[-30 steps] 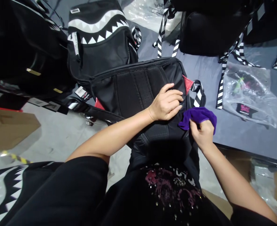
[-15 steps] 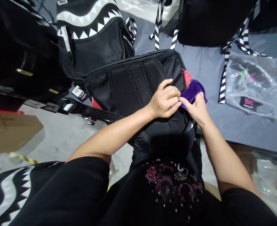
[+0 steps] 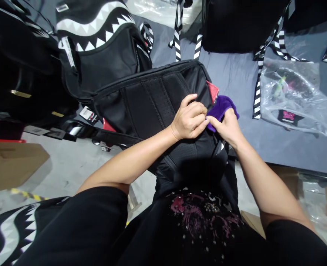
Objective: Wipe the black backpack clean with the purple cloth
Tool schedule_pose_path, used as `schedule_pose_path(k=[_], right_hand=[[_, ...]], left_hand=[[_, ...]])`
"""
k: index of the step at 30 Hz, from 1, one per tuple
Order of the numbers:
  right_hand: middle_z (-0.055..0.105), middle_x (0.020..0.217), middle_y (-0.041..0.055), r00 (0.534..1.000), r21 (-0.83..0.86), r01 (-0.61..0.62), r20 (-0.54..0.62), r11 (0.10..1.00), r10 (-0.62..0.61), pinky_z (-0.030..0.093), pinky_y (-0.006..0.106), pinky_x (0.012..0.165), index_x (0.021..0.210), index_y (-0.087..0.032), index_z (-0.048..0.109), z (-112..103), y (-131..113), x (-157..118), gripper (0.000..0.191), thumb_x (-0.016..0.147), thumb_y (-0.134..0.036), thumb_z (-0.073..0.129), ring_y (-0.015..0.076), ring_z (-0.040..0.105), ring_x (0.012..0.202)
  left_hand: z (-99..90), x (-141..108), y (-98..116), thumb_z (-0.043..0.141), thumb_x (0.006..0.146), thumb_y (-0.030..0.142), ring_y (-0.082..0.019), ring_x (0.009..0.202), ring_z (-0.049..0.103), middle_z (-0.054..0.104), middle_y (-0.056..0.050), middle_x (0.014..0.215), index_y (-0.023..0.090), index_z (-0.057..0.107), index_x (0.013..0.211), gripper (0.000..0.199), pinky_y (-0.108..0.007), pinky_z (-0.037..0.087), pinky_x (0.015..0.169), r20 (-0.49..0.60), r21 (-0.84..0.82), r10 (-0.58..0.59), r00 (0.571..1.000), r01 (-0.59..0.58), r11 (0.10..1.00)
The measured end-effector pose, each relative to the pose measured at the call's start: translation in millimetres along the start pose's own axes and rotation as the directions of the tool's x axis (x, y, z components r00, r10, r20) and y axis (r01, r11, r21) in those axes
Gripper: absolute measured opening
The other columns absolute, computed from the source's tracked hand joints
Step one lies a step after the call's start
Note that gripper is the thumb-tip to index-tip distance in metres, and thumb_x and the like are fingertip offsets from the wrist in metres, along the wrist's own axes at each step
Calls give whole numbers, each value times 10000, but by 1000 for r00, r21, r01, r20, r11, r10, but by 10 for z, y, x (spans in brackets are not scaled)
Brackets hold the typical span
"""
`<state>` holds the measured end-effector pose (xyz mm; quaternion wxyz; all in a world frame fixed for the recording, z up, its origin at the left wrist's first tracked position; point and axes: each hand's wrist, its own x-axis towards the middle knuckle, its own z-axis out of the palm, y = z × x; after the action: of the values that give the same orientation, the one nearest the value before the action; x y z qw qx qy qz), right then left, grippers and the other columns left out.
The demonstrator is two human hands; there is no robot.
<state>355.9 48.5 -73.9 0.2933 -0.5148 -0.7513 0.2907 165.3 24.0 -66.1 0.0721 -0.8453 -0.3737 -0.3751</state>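
A black backpack (image 3: 144, 105) lies back side up across the table edge near my body, with red corner patches (image 3: 212, 91) showing. My right hand (image 3: 226, 125) grips a purple cloth (image 3: 221, 107) at the bag's right side, thumb pointing left. My left hand (image 3: 190, 119) is closed, its fingertips meeting the cloth's edge beside my right thumb. Its index finger is raised a little. Whether the left fingers also pinch a part of the bag is hidden.
Black backpacks with a white tooth pattern (image 3: 97, 27) lie behind and at the lower left. A clear plastic bag (image 3: 296, 99) and striped straps (image 3: 258, 85) are on the grey table (image 3: 235, 74). A cardboard box (image 3: 13, 162) stands at the left.
The whole view has shifted, so the bags and table appear slightly farther left. Both hands keep nearly the same hold at the purple cloth.
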Motion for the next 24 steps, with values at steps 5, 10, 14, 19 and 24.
schedule_pose_path(k=[5,10,14,19,24], right_hand=[[581,1000,86,997,-6,50,67,999,-49,402,527,909,977,-202,538,-9,-8,16,376,780,-508,634,311,522,994],[580,925,72,1000,-54,-5,9,999,6,419,528,883,918,-207,531,-16,3,22,341,767,-489,650,306,529,937],[581,941,67,995,-6,-7,95,1000,7,426,516,876,923,-214,531,-33,-35,42,365,749,-506,663,298,524,939],[521,817,63,990,-130,-76,110,989,90,426,548,832,787,-210,485,20,-174,223,386,687,-497,723,315,509,891],[525,797,40,974,-132,22,224,991,8,448,531,811,805,-211,504,-153,54,121,413,660,-514,745,296,532,861]], left_hand=[[19,-8,-2,403,924,385,-155,821,602,573,21,813,220,497,697,296,-477,314,1094,-4,-20,-4,1000,4,1000],[35,-18,-4,408,914,389,-166,837,605,583,16,819,230,502,720,267,-492,299,1101,13,-57,-44,999,45,997],[46,-23,1,410,911,398,-170,844,607,586,14,815,229,495,714,273,-497,306,1097,24,-55,-35,999,37,998],[61,-43,-14,412,906,393,-181,834,605,587,5,815,233,490,723,255,-517,343,1057,0,-12,-18,1000,18,1000],[38,-32,-7,426,895,353,-161,820,604,593,18,826,238,472,738,200,-464,376,1037,-59,40,50,997,-48,998]])
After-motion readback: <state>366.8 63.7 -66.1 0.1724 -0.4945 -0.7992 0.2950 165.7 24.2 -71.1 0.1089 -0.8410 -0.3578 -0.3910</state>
